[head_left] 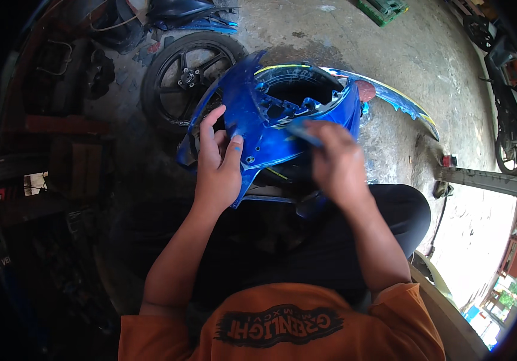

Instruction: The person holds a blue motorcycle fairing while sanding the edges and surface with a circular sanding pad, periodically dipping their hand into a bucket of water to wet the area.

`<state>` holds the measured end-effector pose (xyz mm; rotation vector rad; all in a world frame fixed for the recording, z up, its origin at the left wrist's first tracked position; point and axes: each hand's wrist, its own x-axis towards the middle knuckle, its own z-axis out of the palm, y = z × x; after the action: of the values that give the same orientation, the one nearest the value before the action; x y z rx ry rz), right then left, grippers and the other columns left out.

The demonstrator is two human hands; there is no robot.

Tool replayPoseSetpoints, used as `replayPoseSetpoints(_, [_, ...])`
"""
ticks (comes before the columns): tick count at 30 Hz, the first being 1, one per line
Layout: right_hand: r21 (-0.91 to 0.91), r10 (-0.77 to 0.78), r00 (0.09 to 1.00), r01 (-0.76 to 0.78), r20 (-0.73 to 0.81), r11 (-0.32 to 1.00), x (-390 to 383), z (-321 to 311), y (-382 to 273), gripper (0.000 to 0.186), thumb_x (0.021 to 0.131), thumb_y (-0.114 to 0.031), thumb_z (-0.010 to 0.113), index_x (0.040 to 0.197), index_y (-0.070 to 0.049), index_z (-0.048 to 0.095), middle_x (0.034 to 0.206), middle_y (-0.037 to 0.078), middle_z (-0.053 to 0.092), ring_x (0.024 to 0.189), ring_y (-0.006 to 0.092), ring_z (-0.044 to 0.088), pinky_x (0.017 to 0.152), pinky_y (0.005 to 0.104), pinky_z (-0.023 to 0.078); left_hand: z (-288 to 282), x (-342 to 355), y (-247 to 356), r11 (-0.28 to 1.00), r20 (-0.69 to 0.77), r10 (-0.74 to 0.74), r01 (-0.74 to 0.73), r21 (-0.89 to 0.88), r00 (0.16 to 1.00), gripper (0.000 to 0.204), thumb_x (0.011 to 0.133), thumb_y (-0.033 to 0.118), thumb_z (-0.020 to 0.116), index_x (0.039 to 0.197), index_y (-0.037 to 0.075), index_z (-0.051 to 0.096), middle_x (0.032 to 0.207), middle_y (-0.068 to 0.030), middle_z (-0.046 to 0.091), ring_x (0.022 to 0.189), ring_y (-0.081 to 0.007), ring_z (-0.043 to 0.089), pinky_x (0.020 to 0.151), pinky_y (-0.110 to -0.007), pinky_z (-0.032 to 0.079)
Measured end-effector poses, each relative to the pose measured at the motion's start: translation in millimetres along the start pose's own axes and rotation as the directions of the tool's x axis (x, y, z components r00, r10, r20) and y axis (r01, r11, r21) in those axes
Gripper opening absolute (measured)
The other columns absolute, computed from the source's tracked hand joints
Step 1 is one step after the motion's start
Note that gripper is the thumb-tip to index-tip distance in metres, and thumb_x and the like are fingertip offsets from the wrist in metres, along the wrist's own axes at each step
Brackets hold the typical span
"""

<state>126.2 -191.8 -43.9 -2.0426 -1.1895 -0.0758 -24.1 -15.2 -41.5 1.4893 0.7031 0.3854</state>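
A blue motorcycle fairing panel [282,144], with holes, a large opening and yellow striping, lies in front of me over my bent dark-trousered legs. My left hand [219,162] grips its left part, thumb on the front face and fingers round the edge. In my right hand [339,159], slightly motion-blurred, is a flat bluish pad [303,129], pressed against the panel's face below the opening. Behind the panel's upper right, a long curved blue and white piece [409,102] extends outward, with a round reddish disc [367,90] near its inner end.
A black spoked wheel [168,81] lies behind the panel, with dark body parts [174,15] beyond it. A green crate [382,9] is at the back on the concrete floor [439,60]. Motorcycles [508,132] line the right side, near a metal beam [481,180]. Dark clutter fills the left.
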Motion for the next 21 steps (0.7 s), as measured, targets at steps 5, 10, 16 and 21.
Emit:
replayPoseSetpoints(5, [-0.008, -0.176, 0.981, 0.178, 0.082, 0.984, -6.0, 1.5, -23.7, 0.042, 0.075, 0.008, 0.066, 0.116, 0.001, 0.069, 0.120, 0.021, 0.072, 0.117, 0.0411, 0.069, 0.098, 0.0485, 0.059, 6.0, 2.4, -1.5, 0.995, -0.028, 0.004, -0.007, -0.102, 1.000, 0.060, 0.107, -0.001, 0.052, 0.161, 0.014, 0.031, 0.118, -0.0131, 0.068, 0.101, -0.0125, 0.062, 0.095, -0.030, 0.050])
replayPoseSetpoints(10, [0.083, 0.030, 0.998, -0.036, 0.062, 0.996, 0.7, -12.0, -4.9, 0.039, 0.077, 0.015, 0.070, 0.114, 0.003, 0.070, 0.133, 0.019, 0.072, 0.120, 0.0413, 0.069, 0.101, 0.0469, 0.057, 5.4, -13.1, 1.7, 0.965, -0.108, 0.009, -0.037, -0.261, 0.994, 0.070, 0.104, -0.004, 0.058, 0.161, 0.016, 0.024, 0.110, -0.0115, 0.065, 0.096, -0.0091, 0.059, 0.089, -0.027, 0.049])
replayPoseSetpoints(16, [0.169, -0.042, 0.996, 0.055, -0.076, 0.984, 0.1, -12.5, -20.4, 0.037, 0.079, 0.018, 0.066, 0.113, 0.005, 0.067, 0.133, 0.024, 0.072, 0.130, 0.0445, 0.066, 0.112, 0.0491, 0.051, -3.0, -44.4, 30.2, 0.954, -0.145, 0.131, -0.164, -0.250, 0.981, 0.071, 0.105, -0.001, 0.058, 0.163, 0.015, 0.020, 0.131, -0.0210, 0.063, 0.110, -0.0158, 0.063, 0.099, -0.030, 0.052])
replayPoseSetpoints(21, [0.202, -0.121, 0.990, 0.132, -0.066, 0.970, 2.4, -7.5, -12.6, 0.045, 0.071, 0.014, 0.067, 0.114, 0.003, 0.067, 0.131, 0.022, 0.071, 0.122, 0.0430, 0.068, 0.104, 0.0492, 0.056, -0.3, -45.9, 38.5, 0.946, -0.188, 0.078, -0.132, -0.294, 0.979, 0.068, 0.102, -0.001, 0.060, 0.158, 0.014, 0.026, 0.134, -0.0181, 0.058, 0.110, -0.0150, 0.061, 0.097, -0.028, 0.048])
